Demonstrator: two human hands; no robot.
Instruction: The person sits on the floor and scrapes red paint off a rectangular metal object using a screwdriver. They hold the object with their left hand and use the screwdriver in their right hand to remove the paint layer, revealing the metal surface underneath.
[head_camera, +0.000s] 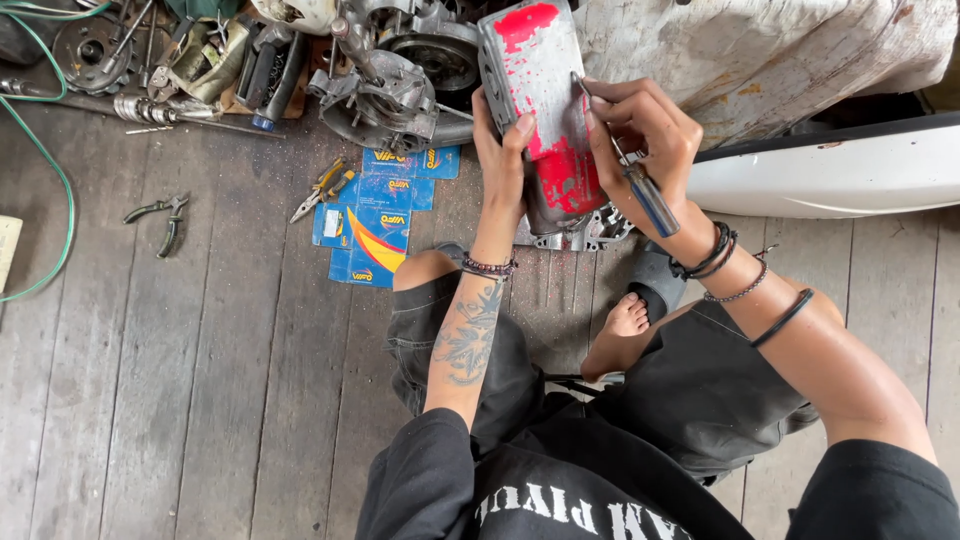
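Head view: our left hand (503, 150) clamps the red-painted metal casing (545, 110) steady while right-hand fingers (640, 125) pinch a blue-handled screwdriver (630, 170) against it.

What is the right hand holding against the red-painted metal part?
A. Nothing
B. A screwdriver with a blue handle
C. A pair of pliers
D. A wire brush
B: the right hand grips a blue-handled screwdriver, its tip laid on the red-painted metal part, which the left hand steadies.

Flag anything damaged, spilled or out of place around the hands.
The grey metal engine cover, steadied by the left hand, has patchy, flaking red paint; red flecks litter the wooden floor beneath. The right hand holds a blue-handled screwdriver.
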